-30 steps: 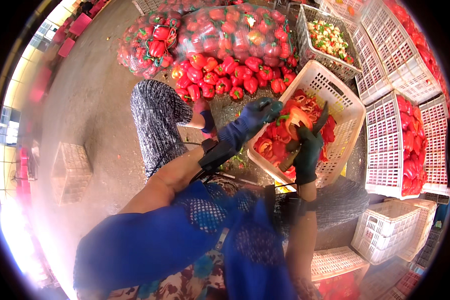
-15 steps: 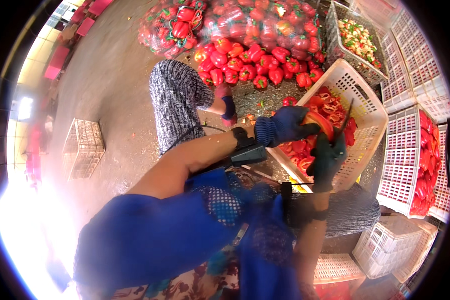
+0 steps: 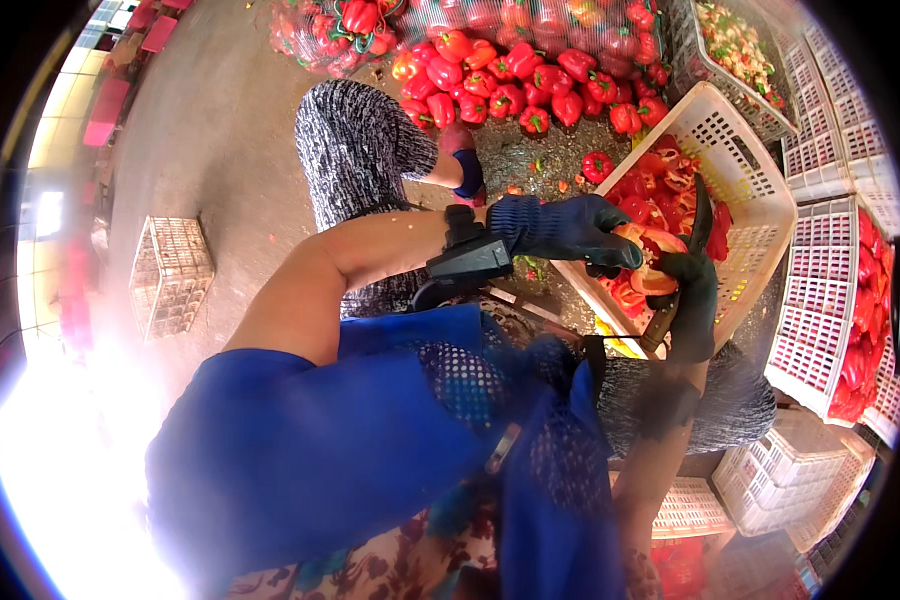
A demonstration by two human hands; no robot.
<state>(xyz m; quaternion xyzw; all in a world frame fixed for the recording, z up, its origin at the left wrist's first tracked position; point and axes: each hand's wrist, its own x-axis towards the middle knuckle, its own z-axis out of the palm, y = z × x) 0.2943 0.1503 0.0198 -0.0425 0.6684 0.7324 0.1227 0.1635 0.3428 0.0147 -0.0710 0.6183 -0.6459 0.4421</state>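
Observation:
My left hand [image 3: 570,235], in a blue knit glove with a dark palm, is closed round the left side of a cut red bell pepper [image 3: 648,258]. The pepper's pale hollow inside faces up. My right hand [image 3: 692,300], in a dark glove, grips a knife with its fingers against the pepper's right side. The knife's dark blade [image 3: 704,212] points away from me, past the pepper; a brown handle end shows below the hand. Both hands are over the near edge of a cream plastic crate [image 3: 758,232] holding cut red pepper pieces [image 3: 654,190].
Whole red peppers [image 3: 530,95] lie heaped on the floor beyond, before full mesh sacks [image 3: 510,18]. A crate of pale scraps [image 3: 735,50] stands far right. Crates of red peppers [image 3: 815,300] are stacked at right. An upturned-looking crate [image 3: 170,275] sits on the left floor.
The pepper has turned so its hollow inside shows upward. My right hand has shifted beside it, and the knife blade stands more upright. The whole view has shifted slightly.

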